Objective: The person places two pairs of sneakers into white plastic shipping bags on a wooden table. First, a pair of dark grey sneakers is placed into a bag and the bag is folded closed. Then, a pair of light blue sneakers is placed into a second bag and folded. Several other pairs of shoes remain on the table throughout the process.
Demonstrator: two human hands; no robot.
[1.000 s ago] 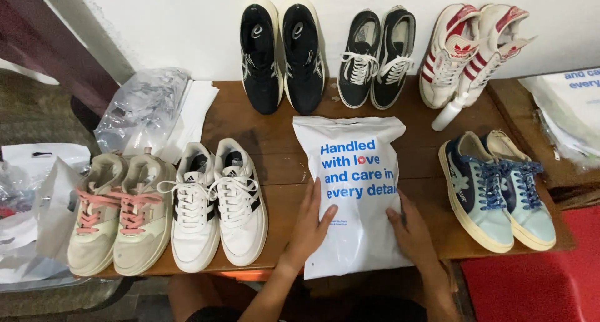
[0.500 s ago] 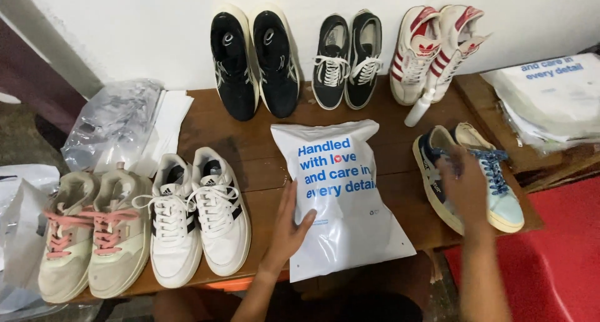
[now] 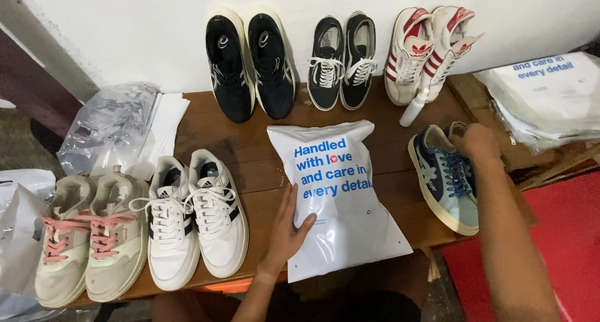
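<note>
**One hand on the bag, one on the blue shoes**

The white mailing bag point(image 3: 340, 200) with blue lettering lies flat near the front edge of the wooden table point(image 3: 250, 153), its lower end reaching the lip and hanging slightly over it. The left hand point(image 3: 289, 228) rests against the bag's left border, fingers spread and flat, thumb laid on the plastic; it looks like a steadying press rather than a hold, keeping the slick bag from sliding off the edge.

The right hand point(image 3: 476, 141) is out at the right end of the table, on the heel of the blue shoes point(image 3: 445, 175). The fingers curl over the collar of the farther shoe, but whether they are closed on it cannot be told, since the back of the hand hides them. That pair lies toe toward the front, close to the table's right corner.

Room is tight. White sneakers point(image 3: 190, 219) lie just left of the bag, with beige shoes with pink laces point(image 3: 87, 241) beyond them. Along the wall stand black running shoes point(image 3: 250, 66), black canvas shoes point(image 3: 342, 59) and red-striped shoes point(image 3: 428, 50), a small white bottle point(image 3: 414, 109) leaning below these. The barest wood is the strip between the bag and the back row. A stack of similar bags point(image 3: 550, 88) sits off to the right, clear plastic bags point(image 3: 109, 125) at the left.
</note>
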